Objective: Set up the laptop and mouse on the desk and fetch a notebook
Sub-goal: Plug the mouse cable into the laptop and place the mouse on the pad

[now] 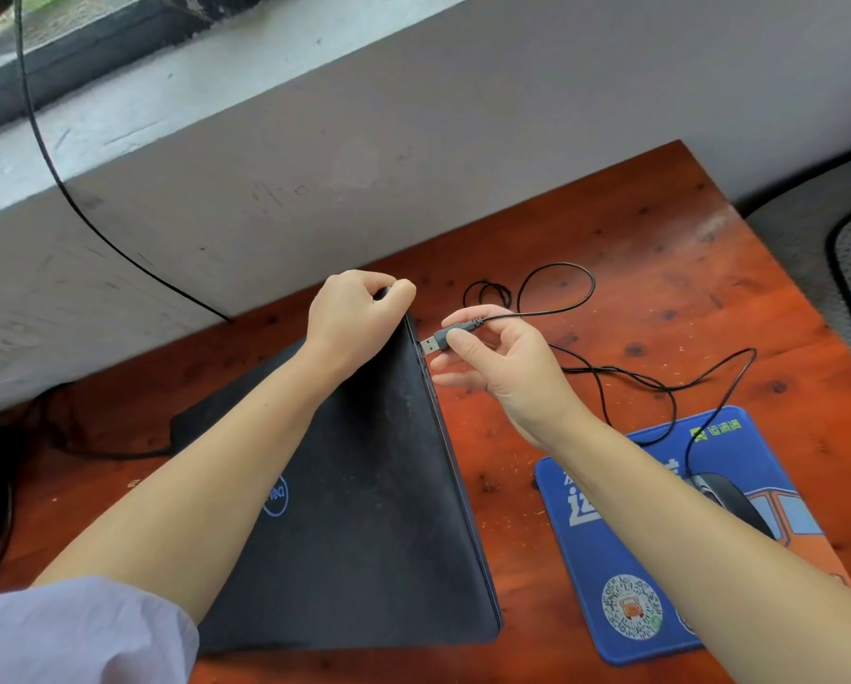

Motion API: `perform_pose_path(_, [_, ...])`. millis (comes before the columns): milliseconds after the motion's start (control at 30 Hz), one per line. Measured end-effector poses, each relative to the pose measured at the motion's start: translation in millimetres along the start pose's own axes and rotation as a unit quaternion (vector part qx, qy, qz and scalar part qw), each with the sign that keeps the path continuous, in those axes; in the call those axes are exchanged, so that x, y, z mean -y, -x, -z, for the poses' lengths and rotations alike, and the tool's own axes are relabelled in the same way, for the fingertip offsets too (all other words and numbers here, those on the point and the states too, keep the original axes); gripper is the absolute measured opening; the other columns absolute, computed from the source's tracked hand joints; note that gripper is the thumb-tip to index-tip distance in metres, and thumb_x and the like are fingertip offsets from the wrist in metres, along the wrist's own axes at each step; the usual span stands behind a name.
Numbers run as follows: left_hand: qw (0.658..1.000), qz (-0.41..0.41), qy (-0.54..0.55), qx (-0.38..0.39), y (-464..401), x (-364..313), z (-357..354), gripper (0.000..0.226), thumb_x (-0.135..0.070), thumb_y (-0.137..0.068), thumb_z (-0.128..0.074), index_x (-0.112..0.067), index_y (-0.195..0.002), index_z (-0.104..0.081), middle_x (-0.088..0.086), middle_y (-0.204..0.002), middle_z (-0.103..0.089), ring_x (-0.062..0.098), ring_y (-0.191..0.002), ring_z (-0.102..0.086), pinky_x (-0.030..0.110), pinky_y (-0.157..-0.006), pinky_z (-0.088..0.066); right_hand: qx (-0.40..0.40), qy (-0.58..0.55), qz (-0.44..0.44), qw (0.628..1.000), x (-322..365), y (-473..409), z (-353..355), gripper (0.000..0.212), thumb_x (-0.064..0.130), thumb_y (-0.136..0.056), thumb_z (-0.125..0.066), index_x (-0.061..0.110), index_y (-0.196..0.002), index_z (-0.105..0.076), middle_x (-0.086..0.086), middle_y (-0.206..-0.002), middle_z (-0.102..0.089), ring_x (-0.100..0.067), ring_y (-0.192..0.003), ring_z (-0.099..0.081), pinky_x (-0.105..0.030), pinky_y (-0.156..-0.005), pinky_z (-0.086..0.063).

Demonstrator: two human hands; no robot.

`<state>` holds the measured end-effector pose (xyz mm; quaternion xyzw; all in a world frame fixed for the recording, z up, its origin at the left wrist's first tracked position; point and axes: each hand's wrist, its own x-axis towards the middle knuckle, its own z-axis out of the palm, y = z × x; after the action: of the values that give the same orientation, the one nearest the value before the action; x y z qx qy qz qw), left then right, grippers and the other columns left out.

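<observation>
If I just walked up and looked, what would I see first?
Probably the two hands in the middle: the right hand pinches a USB plug right beside the edge of the closed black laptop, while the left hand grips the laptop's far corner. Next, the bright blue mouse pad on the right of the red-brown desk, with the mouse on it and its black cable looping across the wood.

We see our two forearms bare from elbow to wrist, our left hand [359,313] and right hand [492,357] without rings, watch or gloves, and a loose pale lilac sleeve [77,629] bunched above our left elbow.
</observation>
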<state>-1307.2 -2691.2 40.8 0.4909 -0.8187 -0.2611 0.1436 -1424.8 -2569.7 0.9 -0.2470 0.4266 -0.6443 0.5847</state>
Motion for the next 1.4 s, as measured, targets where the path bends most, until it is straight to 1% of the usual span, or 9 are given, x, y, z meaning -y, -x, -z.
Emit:
perform_pose_path(200, [1.000, 0.001, -0.003, -0.002, -1, 0, -2, 0.038, -0.029, -0.073, -0.043, -0.021, -0.043, -0.021, -0.001, -0.043, -0.016, 0.012, -0.048, -0.017, 0.029, -0.050, -0.019, -0.022, 0.046, 0.011, 0.999, 4, 7, -5, 0.012, 0.008, -0.089, -0.059, 0.018, -0.093, -0.064, -0.003, -0.089, -0.069, -0.016, -0.081, -0.072, -0.027, -0.061, -0.059])
perform_pose_path(300, [1.000, 0.002, -0.003, -0.001, -2, 1, -2, 0.039, -0.030, -0.072, -0.043, -0.022, -0.040, -0.023, -0.001, -0.041, -0.020, 0.013, -0.047, -0.017, 0.030, -0.049, -0.019, -0.037, 0.083, 0.018, 0.996, 6, 7, -8, 0.009, 0.010, -0.089, -0.060, 0.017, -0.093, -0.064, -0.003, -0.092, -0.067, -0.015, -0.083, -0.071, -0.031, -0.061, -0.060])
perform_pose_path(433, [1.000, 0.010, -0.019, -0.005, -3, 2, -5, 0.037, -0.032, -0.072, -0.042, -0.023, -0.039, -0.028, -0.001, -0.040, -0.025, 0.013, -0.044, -0.022, 0.029, -0.047, -0.017, -0.058, 0.186, 0.049, 0.980, 13, 7, -12, 0.006, 0.016, -0.088, -0.062, 0.020, -0.090, -0.067, 0.005, -0.091, -0.063, -0.010, -0.084, -0.067, -0.027, -0.057, -0.060])
perform_pose_path(533, [0.999, 0.012, -0.029, -0.006, -3, 2, -8, 0.038, -0.033, -0.072, -0.041, -0.021, -0.039, -0.027, -0.001, -0.040, -0.027, 0.014, -0.043, -0.024, 0.030, -0.046, -0.018, -0.063, 0.227, 0.057, 0.970, 15, 8, -14, 0.008, 0.014, -0.088, -0.061, 0.021, -0.089, -0.065, 0.003, -0.087, -0.066, -0.007, -0.080, -0.069, -0.025, -0.055, -0.059])
perform_pose_path(700, [1.000, 0.006, -0.028, -0.005, -3, 2, -11, 0.038, -0.034, -0.072, -0.041, -0.019, -0.041, -0.024, -0.002, -0.039, -0.028, 0.014, -0.042, -0.024, 0.030, -0.046, -0.017, -0.085, 0.234, 0.042, 0.968, 14, 12, -15, 0.009, 0.013, -0.089, -0.060, 0.021, -0.089, -0.063, -0.004, -0.093, -0.066, -0.013, -0.084, -0.069, -0.027, -0.058, -0.061])
perform_pose_path(867, [0.999, 0.004, -0.033, -0.008, -2, 1, -11, 0.038, -0.034, -0.072, -0.042, -0.018, -0.043, -0.023, -0.002, -0.039, -0.029, 0.014, -0.043, -0.026, 0.030, -0.046, -0.018, -0.065, 0.226, 0.001, 0.972, 20, 9, -12, 0.012, 0.011, -0.089, -0.060, 0.022, -0.085, -0.063, -0.009, -0.095, -0.068, -0.015, -0.083, -0.071, -0.030, -0.058, -0.061])
perform_pose_path(1100, [0.999, 0.000, -0.040, -0.010, -2, 2, -11, 0.036, -0.034, -0.073, -0.041, -0.017, -0.046, -0.025, -0.004, -0.039, -0.030, 0.013, -0.043, -0.025, 0.030, -0.046, -0.020, -0.096, 0.227, 0.021, 0.969, 16, 12, -18, 0.012, 0.012, -0.089, -0.059, 0.023, -0.086, -0.062, -0.001, -0.090, -0.067, -0.010, -0.077, -0.071, -0.023, -0.054, -0.058])
perform_pose_path(1233, [0.999, -0.002, -0.039, -0.010, -2, 1, -10, 0.038, -0.033, -0.074, -0.042, -0.019, -0.045, -0.023, -0.004, -0.038, -0.029, 0.012, -0.043, -0.025, 0.029, -0.046, -0.019, -0.071, 0.264, 0.007, 0.962, 24, 8, -16, 0.010, 0.012, -0.090, -0.059, 0.020, -0.086, -0.063, -0.003, -0.092, -0.066, -0.011, -0.078, -0.071, -0.026, -0.055, -0.060])
perform_pose_path(1400, [0.999, 0.001, -0.032, -0.009, 0, -1, -11, 0.036, -0.034, -0.073, -0.042, -0.018, -0.045, -0.024, -0.003, -0.039, -0.028, 0.014, -0.044, -0.023, 0.029, -0.046, -0.020, -0.041, 0.256, -0.035, 0.965, 30, 6, -11, 0.014, 0.011, -0.089, -0.060, 0.024, -0.084, -0.061, -0.009, -0.097, -0.069, -0.013, -0.079, -0.073, -0.033, -0.061, -0.061])
